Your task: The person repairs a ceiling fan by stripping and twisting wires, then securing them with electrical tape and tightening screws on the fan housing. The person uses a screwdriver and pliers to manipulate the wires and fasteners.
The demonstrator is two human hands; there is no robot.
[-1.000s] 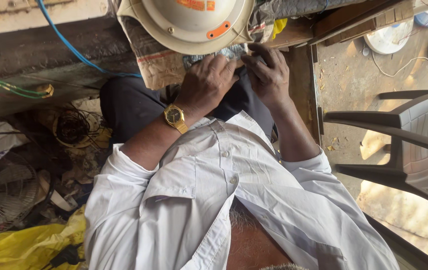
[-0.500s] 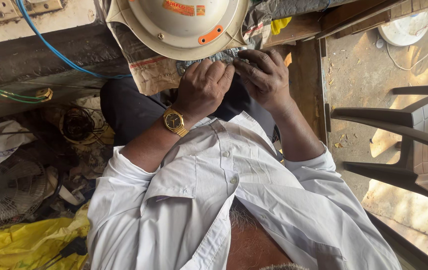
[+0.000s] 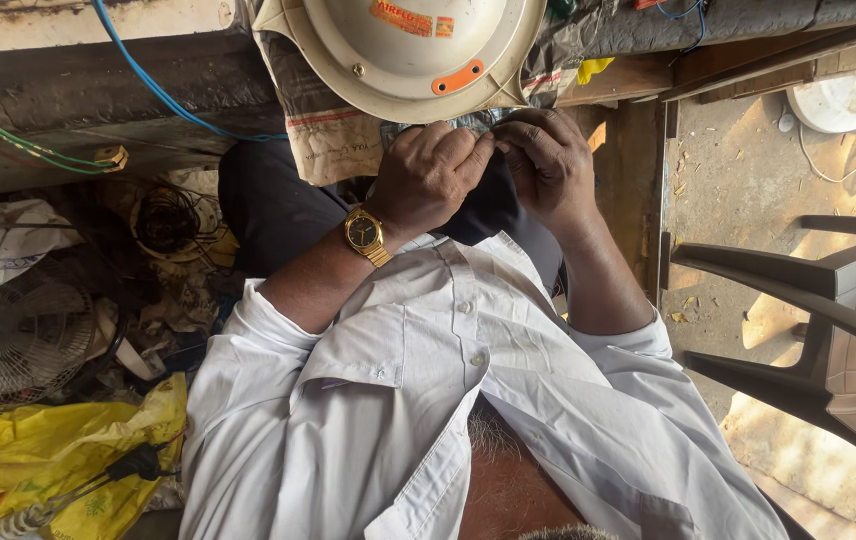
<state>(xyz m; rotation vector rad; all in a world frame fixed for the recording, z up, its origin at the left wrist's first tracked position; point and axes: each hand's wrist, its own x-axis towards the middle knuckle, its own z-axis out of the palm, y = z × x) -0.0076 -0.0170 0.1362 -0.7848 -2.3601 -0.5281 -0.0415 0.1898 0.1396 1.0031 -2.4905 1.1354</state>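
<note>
My left hand (image 3: 428, 175), with a gold wristwatch (image 3: 363, 233) on it, and my right hand (image 3: 548, 165) meet fingertip to fingertip over my lap. Both pinch a small grey object (image 3: 473, 122); the fingers hide most of it and I cannot tell what it is. It sits right under the rim of a round cream housing (image 3: 398, 50) with an orange tab, which rests on the dark bench edge. My white shirt (image 3: 448, 400) fills the lower part of the view.
A printed sack (image 3: 333, 135) hangs under the housing. Blue cable (image 3: 163, 95) and green wires (image 3: 28, 150) run along the bench at left. A fan grille (image 3: 13, 340), a wire coil (image 3: 163, 220) and a yellow bag (image 3: 48, 450) lie on the floor. A dark plastic chair (image 3: 828, 320) stands at right.
Both hands stay together at the same spot under the housing, with small finger shifts. The view has drifted slightly.
</note>
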